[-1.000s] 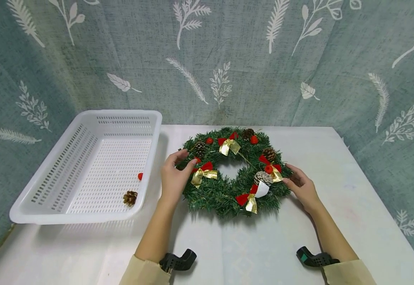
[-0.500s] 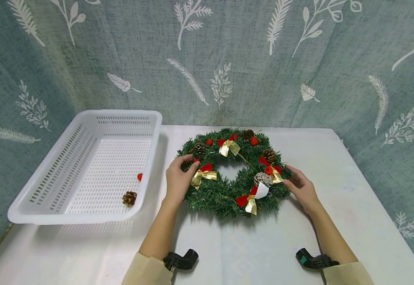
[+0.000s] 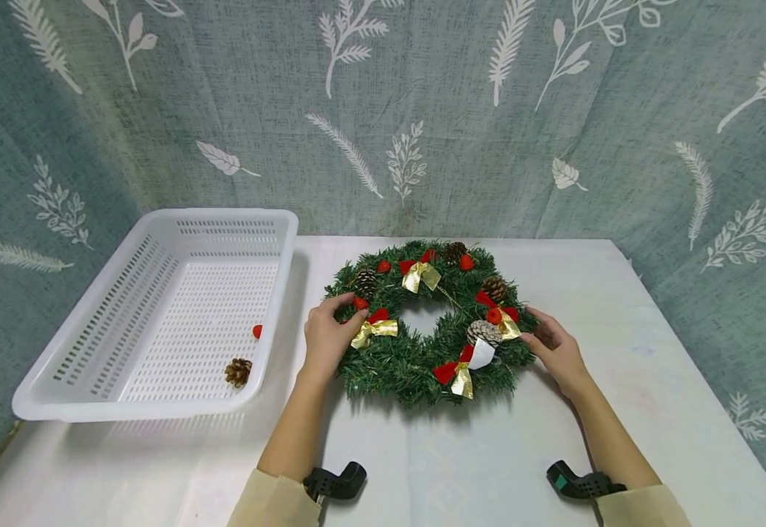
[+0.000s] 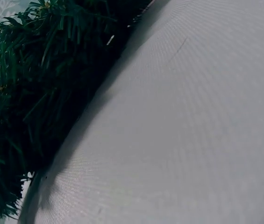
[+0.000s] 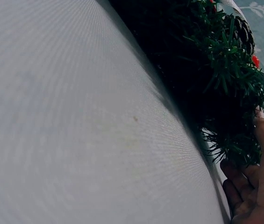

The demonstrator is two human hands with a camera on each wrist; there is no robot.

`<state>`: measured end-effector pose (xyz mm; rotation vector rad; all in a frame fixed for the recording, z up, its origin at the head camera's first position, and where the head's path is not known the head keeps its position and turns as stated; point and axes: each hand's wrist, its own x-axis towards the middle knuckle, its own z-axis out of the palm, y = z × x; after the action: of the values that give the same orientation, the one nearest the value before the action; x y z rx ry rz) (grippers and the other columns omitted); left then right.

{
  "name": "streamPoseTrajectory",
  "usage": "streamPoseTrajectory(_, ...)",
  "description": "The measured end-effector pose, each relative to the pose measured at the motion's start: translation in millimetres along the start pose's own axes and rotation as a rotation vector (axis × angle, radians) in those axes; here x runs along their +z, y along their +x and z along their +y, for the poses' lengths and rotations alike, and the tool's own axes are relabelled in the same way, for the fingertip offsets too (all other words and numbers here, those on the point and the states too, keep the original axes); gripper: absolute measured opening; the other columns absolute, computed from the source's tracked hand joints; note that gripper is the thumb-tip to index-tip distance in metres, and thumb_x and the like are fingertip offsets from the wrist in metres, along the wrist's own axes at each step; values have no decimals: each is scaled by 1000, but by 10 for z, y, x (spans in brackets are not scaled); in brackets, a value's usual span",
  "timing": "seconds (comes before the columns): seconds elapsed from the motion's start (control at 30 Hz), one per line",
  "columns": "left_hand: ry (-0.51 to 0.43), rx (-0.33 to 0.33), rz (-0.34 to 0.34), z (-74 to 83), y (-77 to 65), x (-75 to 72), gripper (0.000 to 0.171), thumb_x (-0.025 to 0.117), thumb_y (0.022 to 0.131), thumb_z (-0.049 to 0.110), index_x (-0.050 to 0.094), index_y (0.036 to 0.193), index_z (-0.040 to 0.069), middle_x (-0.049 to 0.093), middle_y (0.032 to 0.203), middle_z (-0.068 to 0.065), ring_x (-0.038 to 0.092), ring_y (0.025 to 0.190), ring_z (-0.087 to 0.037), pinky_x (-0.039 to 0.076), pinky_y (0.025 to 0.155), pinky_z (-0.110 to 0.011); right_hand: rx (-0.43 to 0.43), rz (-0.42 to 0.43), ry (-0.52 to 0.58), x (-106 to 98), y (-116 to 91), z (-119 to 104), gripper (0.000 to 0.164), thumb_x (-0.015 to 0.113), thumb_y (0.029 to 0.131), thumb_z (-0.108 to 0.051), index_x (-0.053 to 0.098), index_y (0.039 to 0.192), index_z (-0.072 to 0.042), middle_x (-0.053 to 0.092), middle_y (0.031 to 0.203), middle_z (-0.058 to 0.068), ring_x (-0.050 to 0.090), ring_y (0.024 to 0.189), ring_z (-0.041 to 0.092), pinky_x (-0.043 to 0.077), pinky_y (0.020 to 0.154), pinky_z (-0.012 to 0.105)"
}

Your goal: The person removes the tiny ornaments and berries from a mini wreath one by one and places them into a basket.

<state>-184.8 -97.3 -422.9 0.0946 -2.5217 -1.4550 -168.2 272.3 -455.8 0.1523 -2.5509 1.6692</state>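
Observation:
A green Christmas wreath (image 3: pixel 389 366) lies on the white table, trimmed with red-and-gold bows, pine cones and red berries. In the head view my left hand (image 3: pixel 326 333) is over its left side, thumb and index finger pinching a red berry (image 3: pixel 359 302) beside a gold bow (image 3: pixel 374 329). My right hand (image 3: pixel 557 355) grips the wreath's right outer edge, below another bow (image 3: pixel 504 322). The right wrist view shows that right hand (image 5: pixel 255 186) with its thumb against the greenery and the fingers curled underneath. In the left wrist view the greenery (image 4: pixel 43 84) fills the upper left.
A white plastic basket (image 3: pixel 282 293) stands left of the wreath. Inside it lie a pine cone (image 3: pixel 238 372) and a red berry (image 3: pixel 257 331). Behind the table (image 3: pixel 462 454) hangs a grey-green curtain (image 3: pixel 238 88) with white leaf prints.
My left hand has shifted slightly right and down, its fingertips now around the red berry by the left bow. The right hand keeps its grip on the wreath's edge.

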Motion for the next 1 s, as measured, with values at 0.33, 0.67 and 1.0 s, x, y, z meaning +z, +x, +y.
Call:
streamPoseTrajectory(0.33, 103, -17, -66, -3, 1, 6, 51, 70, 84, 34, 60, 127, 9, 57, 129, -12, 46, 115, -36, 30, 99, -54, 5, -8, -2, 5, -22, 31, 54, 59, 94, -13, 39, 142, -2, 53, 95, -14, 52, 90, -3, 47, 73, 11)
streamPoseTrajectory(0.67, -29, -55, -19, 7, 4, 3, 36, 74, 82, 30, 64, 111, 12, 62, 118, -9, 46, 109, -32, 27, 101, -49, -8, -5, -8, 4, 6, -17, 52, 58, 95, -14, 39, 142, -3, 53, 96, -13, 52, 90, -3, 46, 73, 11)
streamPoseTrajectory(1.0, -74, -17, -10, 0, -2, 4, 35, 74, 82, 27, 68, 112, 10, 61, 121, -11, 46, 119, -33, 24, 107, -52, -26, -8, 10, 0, 2, 3, 52, 58, 95, -12, 39, 142, -1, 53, 95, -12, 53, 87, -1, 47, 71, 13)
